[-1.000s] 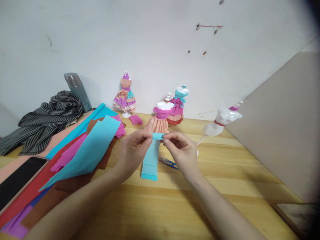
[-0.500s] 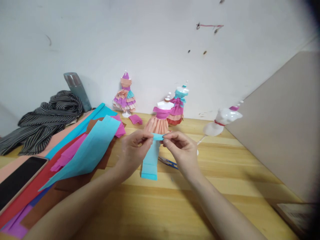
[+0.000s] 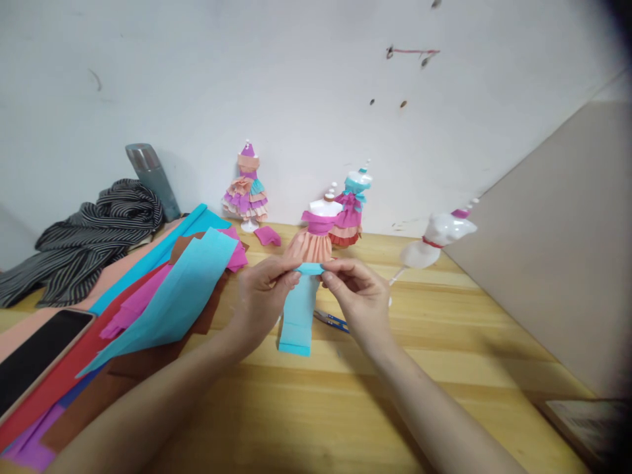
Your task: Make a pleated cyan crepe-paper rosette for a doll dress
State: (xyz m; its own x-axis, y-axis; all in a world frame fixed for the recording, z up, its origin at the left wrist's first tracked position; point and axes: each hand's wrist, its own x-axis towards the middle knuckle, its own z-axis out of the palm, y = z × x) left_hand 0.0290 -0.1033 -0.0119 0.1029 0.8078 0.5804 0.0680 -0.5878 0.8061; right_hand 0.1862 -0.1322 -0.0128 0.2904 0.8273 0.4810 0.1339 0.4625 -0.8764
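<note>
A light blue crepe paper strip [image 3: 299,315] hangs down toward me, its near end lying on the wooden table. Its upper end is folded into a narrow band, pinched at both sides. My left hand [image 3: 264,296] is closed on the left side of that fold, thumb against fingers. On the right side, my right hand [image 3: 358,293] pinches the same fold. Just behind the fold stands a small mannequin [image 3: 319,227] in a magenta and peach paper dress. Blue-handled thread snips [image 3: 333,320] lie on the table beside my right hand.
Coloured paper sheets [image 3: 172,309] and a phone [image 3: 44,355] cover the left side. Behind them are a striped cloth [image 3: 99,230] and a leaning bottle [image 3: 154,181]. Two other dressed mannequins stand by the wall; a bare white mannequin [image 3: 434,237] tilts at the right.
Both hands stay on the strip's upper end. The fold shows slightly wider between my fingers, and my left hand has shifted a little leftward.
</note>
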